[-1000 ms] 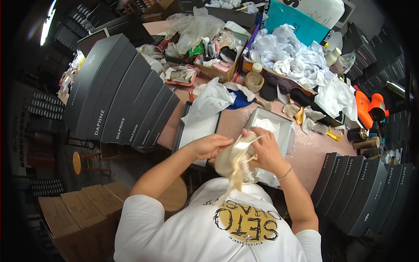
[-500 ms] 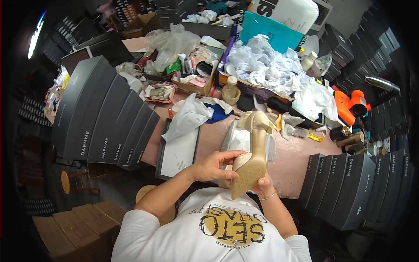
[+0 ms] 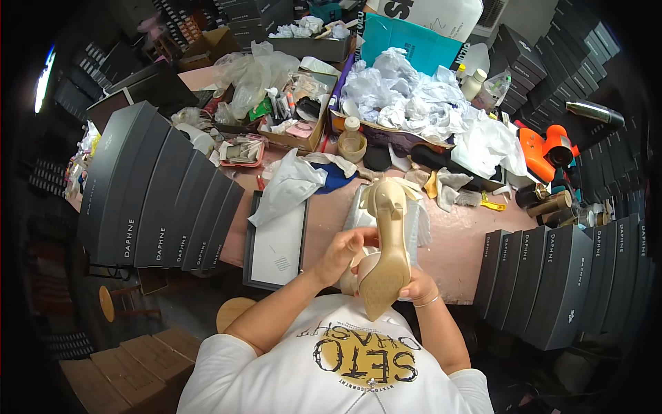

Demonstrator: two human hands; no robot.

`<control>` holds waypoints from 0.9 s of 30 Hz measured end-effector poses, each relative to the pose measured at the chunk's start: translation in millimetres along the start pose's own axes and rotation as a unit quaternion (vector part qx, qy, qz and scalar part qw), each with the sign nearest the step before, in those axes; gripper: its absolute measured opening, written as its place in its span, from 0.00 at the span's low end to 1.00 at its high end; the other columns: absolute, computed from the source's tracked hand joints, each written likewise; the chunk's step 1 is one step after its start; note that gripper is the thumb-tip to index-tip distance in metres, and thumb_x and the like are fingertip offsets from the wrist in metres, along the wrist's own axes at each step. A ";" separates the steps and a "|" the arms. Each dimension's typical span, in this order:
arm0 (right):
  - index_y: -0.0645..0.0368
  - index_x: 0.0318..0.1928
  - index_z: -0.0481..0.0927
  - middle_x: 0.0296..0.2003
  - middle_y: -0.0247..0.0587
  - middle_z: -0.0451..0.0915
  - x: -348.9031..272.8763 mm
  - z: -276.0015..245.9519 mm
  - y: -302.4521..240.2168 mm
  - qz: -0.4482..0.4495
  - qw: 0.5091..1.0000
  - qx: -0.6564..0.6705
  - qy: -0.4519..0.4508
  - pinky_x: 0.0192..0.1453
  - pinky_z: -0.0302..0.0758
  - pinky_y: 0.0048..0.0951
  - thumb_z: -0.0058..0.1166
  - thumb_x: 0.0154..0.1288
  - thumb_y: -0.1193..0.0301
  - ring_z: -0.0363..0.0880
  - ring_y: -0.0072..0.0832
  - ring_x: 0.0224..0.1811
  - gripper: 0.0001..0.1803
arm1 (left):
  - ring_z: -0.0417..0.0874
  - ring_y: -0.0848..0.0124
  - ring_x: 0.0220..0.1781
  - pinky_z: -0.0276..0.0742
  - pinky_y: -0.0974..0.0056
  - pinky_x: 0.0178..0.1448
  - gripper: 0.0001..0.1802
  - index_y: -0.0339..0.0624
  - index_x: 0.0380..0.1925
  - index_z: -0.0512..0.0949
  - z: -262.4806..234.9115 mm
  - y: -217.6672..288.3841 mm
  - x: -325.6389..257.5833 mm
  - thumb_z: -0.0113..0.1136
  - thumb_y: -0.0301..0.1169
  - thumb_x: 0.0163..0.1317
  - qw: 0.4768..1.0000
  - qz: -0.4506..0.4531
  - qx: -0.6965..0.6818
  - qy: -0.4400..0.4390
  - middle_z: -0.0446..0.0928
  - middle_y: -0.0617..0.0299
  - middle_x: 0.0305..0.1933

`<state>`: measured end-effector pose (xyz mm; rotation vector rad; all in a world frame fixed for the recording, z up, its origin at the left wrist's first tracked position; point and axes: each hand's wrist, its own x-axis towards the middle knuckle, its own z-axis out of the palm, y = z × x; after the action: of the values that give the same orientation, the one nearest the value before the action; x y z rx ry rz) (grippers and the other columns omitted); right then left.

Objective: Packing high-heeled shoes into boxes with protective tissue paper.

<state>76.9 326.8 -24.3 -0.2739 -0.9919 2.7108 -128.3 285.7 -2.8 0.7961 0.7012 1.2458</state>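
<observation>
A beige high-heeled shoe (image 3: 385, 279) is tilted with its sole facing up at me, its heel pointing away and a strap at the far end. My right hand (image 3: 418, 286) grips its front part from the right; the fingers beneath are hidden. On the other side my left hand (image 3: 339, 257) is loosely bent beside the shoe, fingers apart, the tips close to its upper. Whether they touch it I cannot tell. Beneath the shoe, on the pink table (image 3: 452, 259), lies white and grey wrapping (image 3: 358, 215), partly covered.
An open dark box or lid with a white inside (image 3: 276, 241) lies left, white tissue (image 3: 289, 185) over its far end. Dark shoe boxes stand in rows left (image 3: 148, 200) and right (image 3: 534, 276). Farther back are crumpled paper (image 3: 414, 90), a jar (image 3: 352, 143), a yellow-handled brush (image 3: 491, 202) and an orange tool (image 3: 538, 155).
My left thumb and fingers have come off the edge of the sole and drawn up and left. The shoe has turned slightly, its heel now more upright in view, still in my right hand.
</observation>
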 end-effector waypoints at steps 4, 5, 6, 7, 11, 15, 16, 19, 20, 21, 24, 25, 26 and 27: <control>0.66 0.58 0.68 0.53 0.43 0.72 17.2 6.7 -22.1 0.065 0.937 -0.340 -0.044 0.59 0.68 0.33 0.64 0.52 0.65 0.71 0.33 0.56 0.34 | 0.79 0.71 0.43 0.76 0.68 0.50 0.20 0.32 0.48 0.70 7.2 20.5 -4.2 0.59 0.35 0.62 0.989 -0.090 -0.102 0.058 0.77 0.57 0.43; 0.65 0.57 0.68 0.53 0.44 0.73 19.2 3.8 -26.0 0.029 0.938 -0.343 0.040 0.57 0.69 0.33 0.63 0.53 0.67 0.73 0.35 0.55 0.32 | 0.79 0.71 0.43 0.76 0.68 0.50 0.20 0.32 0.49 0.70 0.1 25.7 -8.7 0.59 0.33 0.62 0.993 -0.050 -0.064 0.082 0.77 0.57 0.43; 0.64 0.57 0.68 0.53 0.45 0.73 17.8 -1.9 -30.8 -0.006 0.931 -0.344 0.125 0.56 0.71 0.33 0.61 0.54 0.70 0.74 0.36 0.54 0.30 | 0.79 0.71 0.43 0.76 0.67 0.50 0.19 0.32 0.49 0.69 -9.1 32.0 -16.0 0.59 0.32 0.62 0.994 -0.009 -0.025 0.105 0.77 0.57 0.43; 0.64 0.57 0.69 0.53 0.46 0.74 14.2 -6.9 -32.5 -0.038 0.915 -0.344 0.207 0.54 0.72 0.34 0.59 0.55 0.72 0.75 0.37 0.53 0.28 | 0.80 0.71 0.43 0.77 0.67 0.50 0.19 0.33 0.50 0.69 -19.4 38.9 -25.5 0.59 0.30 0.62 0.991 0.034 0.013 0.129 0.77 0.57 0.42; 0.62 0.58 0.68 0.52 0.53 0.73 -4.2 -55.4 -7.1 -0.048 0.583 -0.793 0.167 0.50 0.75 0.37 0.56 0.51 0.78 0.76 0.44 0.50 0.30 | 0.80 0.73 0.42 0.75 0.68 0.48 0.13 0.33 0.44 0.74 -31.3 56.1 -49.9 0.58 0.26 0.60 0.962 0.022 0.188 0.196 0.78 0.58 0.40; 0.60 0.61 0.63 0.47 0.53 0.75 25.7 -79.3 68.6 -0.080 0.598 -0.795 0.061 0.51 0.74 0.39 0.54 0.50 0.80 0.76 0.46 0.48 0.34 | 0.80 0.71 0.40 0.75 0.64 0.46 0.17 0.32 0.45 0.74 -44.4 25.7 -50.7 0.61 0.29 0.57 0.904 -0.021 0.380 0.193 0.80 0.55 0.40; 0.60 0.62 0.62 0.46 0.52 0.76 31.0 -78.8 79.4 -0.082 0.614 -0.783 0.058 0.51 0.73 0.39 0.53 0.50 0.80 0.76 0.45 0.47 0.35 | 0.79 0.71 0.39 0.75 0.65 0.46 0.17 0.32 0.44 0.74 -42.8 21.5 -50.3 0.61 0.31 0.57 0.902 -0.018 0.385 0.194 0.80 0.55 0.38; 0.60 0.64 0.59 0.44 0.51 0.77 30.7 -84.6 83.1 0.011 0.648 -0.762 0.019 0.51 0.73 0.40 0.51 0.52 0.79 0.76 0.45 0.47 0.35 | 0.79 0.74 0.38 0.75 0.67 0.45 0.15 0.35 0.41 0.77 -38.2 18.4 -55.5 0.63 0.32 0.58 0.893 -0.001 0.403 0.199 0.80 0.59 0.37; 0.60 0.63 0.61 0.45 0.52 0.76 31.5 -86.4 76.6 0.129 0.666 -0.735 0.003 0.49 0.73 0.41 0.51 0.52 0.79 0.76 0.44 0.48 0.34 | 0.78 0.76 0.38 0.75 0.68 0.45 0.13 0.35 0.40 0.78 -36.8 17.5 -56.9 0.64 0.31 0.58 0.891 0.007 0.407 0.199 0.81 0.61 0.36; 0.59 0.62 0.62 0.46 0.51 0.76 33.7 -86.7 71.4 0.115 0.662 -0.740 0.005 0.48 0.73 0.40 0.52 0.52 0.79 0.75 0.44 0.48 0.34 | 0.78 0.76 0.37 0.75 0.68 0.44 0.13 0.36 0.40 0.78 -37.5 17.9 -58.1 0.64 0.31 0.58 0.892 0.005 0.405 0.200 0.81 0.61 0.36; 0.53 0.60 0.66 0.51 0.45 0.74 37.6 -72.4 50.9 -0.004 0.591 -0.807 0.004 0.49 0.72 0.38 0.53 0.52 0.77 0.74 0.42 0.50 0.32 | 0.79 0.75 0.36 0.75 0.68 0.43 0.13 0.36 0.40 0.78 -35.4 17.9 -57.1 0.64 0.32 0.58 0.895 0.009 0.399 0.202 0.81 0.60 0.35; 0.52 0.60 0.66 0.51 0.44 0.73 40.7 -68.7 52.1 -0.027 0.577 -0.816 0.005 0.50 0.71 0.37 0.53 0.52 0.76 0.74 0.41 0.51 0.31 | 0.79 0.75 0.36 0.75 0.67 0.42 0.14 0.36 0.40 0.78 -33.3 20.0 -54.6 0.64 0.32 0.58 0.892 0.015 0.403 0.204 0.81 0.60 0.35; 0.51 0.60 0.66 0.52 0.44 0.73 43.5 -65.8 53.7 -0.049 0.564 -0.824 0.007 0.51 0.70 0.37 0.53 0.52 0.75 0.73 0.41 0.52 0.31 | 0.79 0.74 0.35 0.75 0.67 0.42 0.14 0.36 0.40 0.78 -32.0 21.5 -52.1 0.64 0.33 0.57 0.890 0.021 0.407 0.206 0.81 0.60 0.35; 0.50 0.60 0.66 0.53 0.43 0.72 45.4 -64.2 55.0 -0.070 0.549 -0.832 0.009 0.53 0.69 0.37 0.54 0.53 0.73 0.72 0.41 0.53 0.31 | 0.79 0.74 0.35 0.75 0.67 0.42 0.15 0.36 0.40 0.78 -31.7 22.3 -49.8 0.65 0.33 0.57 0.887 0.016 0.414 0.204 0.81 0.60 0.35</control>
<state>41.2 338.1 -112.6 -0.4125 -2.9264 0.6611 -175.6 244.1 0.0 1.2464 1.6314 1.1378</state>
